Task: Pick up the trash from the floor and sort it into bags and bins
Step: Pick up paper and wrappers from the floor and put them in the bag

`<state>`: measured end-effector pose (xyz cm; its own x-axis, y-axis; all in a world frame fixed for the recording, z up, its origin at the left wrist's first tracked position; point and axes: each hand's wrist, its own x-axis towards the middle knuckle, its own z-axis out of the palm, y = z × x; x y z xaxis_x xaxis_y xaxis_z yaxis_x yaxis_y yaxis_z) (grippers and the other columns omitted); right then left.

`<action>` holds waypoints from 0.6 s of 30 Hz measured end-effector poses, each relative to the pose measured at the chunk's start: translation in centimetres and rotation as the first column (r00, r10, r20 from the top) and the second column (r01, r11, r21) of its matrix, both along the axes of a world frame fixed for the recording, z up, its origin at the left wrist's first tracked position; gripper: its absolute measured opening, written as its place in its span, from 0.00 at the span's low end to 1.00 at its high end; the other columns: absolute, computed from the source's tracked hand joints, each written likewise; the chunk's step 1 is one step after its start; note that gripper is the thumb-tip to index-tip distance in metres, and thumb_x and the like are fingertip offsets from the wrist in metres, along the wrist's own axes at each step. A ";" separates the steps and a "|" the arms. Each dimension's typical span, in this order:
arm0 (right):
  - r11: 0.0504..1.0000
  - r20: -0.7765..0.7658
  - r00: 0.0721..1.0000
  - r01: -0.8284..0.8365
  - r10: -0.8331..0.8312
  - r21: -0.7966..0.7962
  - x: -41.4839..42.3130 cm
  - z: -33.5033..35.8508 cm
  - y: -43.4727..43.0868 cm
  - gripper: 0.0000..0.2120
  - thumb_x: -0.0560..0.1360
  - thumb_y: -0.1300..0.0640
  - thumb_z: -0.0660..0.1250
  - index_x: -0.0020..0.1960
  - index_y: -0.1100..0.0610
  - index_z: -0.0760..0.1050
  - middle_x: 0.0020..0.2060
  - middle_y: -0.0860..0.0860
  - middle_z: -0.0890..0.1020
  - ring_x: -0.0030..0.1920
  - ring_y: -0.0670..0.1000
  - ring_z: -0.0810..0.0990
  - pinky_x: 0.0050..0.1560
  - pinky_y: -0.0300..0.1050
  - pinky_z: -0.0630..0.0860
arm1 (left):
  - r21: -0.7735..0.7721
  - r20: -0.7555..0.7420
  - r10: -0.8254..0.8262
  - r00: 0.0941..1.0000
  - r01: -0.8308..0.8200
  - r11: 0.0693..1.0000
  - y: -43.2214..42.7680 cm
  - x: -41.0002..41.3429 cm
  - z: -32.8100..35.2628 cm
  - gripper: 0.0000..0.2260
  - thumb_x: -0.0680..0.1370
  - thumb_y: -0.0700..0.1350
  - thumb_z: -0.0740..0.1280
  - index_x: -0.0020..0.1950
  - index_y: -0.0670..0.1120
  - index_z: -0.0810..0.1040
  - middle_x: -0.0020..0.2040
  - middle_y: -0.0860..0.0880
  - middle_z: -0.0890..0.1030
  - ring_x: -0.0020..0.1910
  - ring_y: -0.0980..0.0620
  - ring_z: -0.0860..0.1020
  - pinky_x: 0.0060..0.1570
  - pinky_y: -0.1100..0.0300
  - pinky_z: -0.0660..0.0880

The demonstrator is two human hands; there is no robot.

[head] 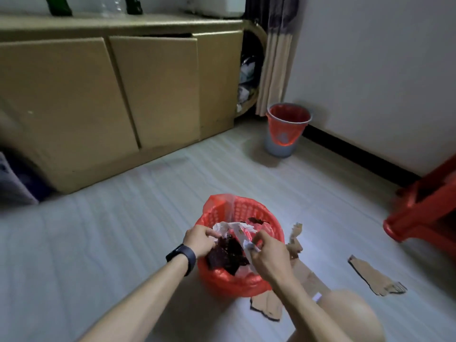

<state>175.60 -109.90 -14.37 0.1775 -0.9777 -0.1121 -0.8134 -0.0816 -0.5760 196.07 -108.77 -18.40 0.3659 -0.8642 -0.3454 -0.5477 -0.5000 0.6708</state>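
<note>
Holding white paper (237,227) over the red basket (246,209)

You pinched the paper just above the basket, left hand (199,239) on one end, right hand (267,255) on the other. Inside the basket lay dark scraps (229,255); torn cardboard (375,277) lay on the floor (123,230) just right of it.

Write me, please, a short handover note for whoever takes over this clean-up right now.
Left hand: pinches the crumpled white wrapper over the red basket.
Right hand: pinches the same wrapper's other end.
Done: dark scraps lie in the basket's red liner.
Left: drop the wrapper; pick up the torn cardboard pieces on the floor right of the basket. The grey bin, red-lined, stands apart farther back; its contents are not visible.
</note>
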 end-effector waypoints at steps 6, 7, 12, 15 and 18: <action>0.968 0.018 0.997 -0.073 0.070 0.238 1.2 -3.4 1.4 0.14 0.75 0.55 0.69 0.60 0.50 0.80 0.52 0.51 0.85 0.46 0.49 0.83 0.45 0.41 0.78 | 0.023 -0.231 0.252 0.940 -0.253 0.967 -0.3 -2.1 -2.7 0.12 0.77 0.44 0.68 0.59 0.45 0.81 0.61 0.45 0.81 0.61 0.44 0.77 0.56 0.61 0.71; 0.962 0.046 0.996 -0.089 0.080 0.257 1.0 -3.3 1.4 0.18 0.74 0.56 0.70 0.64 0.50 0.78 0.54 0.51 0.84 0.46 0.49 0.82 0.44 0.39 0.77 | 0.028 -0.191 0.165 0.968 -0.163 0.986 -0.5 -2.3 -2.6 0.11 0.78 0.45 0.67 0.58 0.44 0.82 0.59 0.45 0.81 0.61 0.43 0.77 0.56 0.59 0.72; 0.965 0.149 0.977 -0.178 0.151 0.190 -0.6 -2.0 1.6 0.27 0.74 0.65 0.64 0.71 0.48 0.72 0.65 0.48 0.79 0.58 0.47 0.78 0.51 0.32 0.74 | -0.040 0.152 -0.073 0.986 0.080 0.996 -0.8 -2.5 -2.8 0.18 0.78 0.47 0.61 0.69 0.50 0.73 0.76 0.44 0.64 0.74 0.43 0.63 0.72 0.54 0.62; 0.976 0.058 0.986 -0.163 0.155 0.148 -0.9 -2.6 2.2 0.28 0.72 0.64 0.61 0.70 0.49 0.72 0.66 0.48 0.77 0.64 0.51 0.77 0.60 0.43 0.74 | -0.204 0.344 -0.082 0.935 0.160 0.966 -0.2 -2.3 -2.9 0.22 0.78 0.54 0.61 0.72 0.51 0.70 0.78 0.46 0.59 0.76 0.45 0.56 0.75 0.52 0.56; 0.945 -0.227 0.923 -0.271 0.309 0.186 -1.0 -3.9 3.2 0.21 0.74 0.57 0.61 0.67 0.53 0.73 0.63 0.51 0.77 0.66 0.56 0.72 0.63 0.48 0.72 | 0.039 0.517 -0.390 0.762 0.434 0.900 0.9 -2.9 -4.1 0.30 0.77 0.64 0.52 0.78 0.55 0.59 0.80 0.48 0.52 0.79 0.48 0.48 0.77 0.47 0.46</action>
<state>174.56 -106.70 -18.26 0.3979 -0.8562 -0.3296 -0.8858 -0.2650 -0.3811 193.16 -107.83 -22.48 0.0695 -0.9877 -0.1401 -0.9567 -0.1058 0.2711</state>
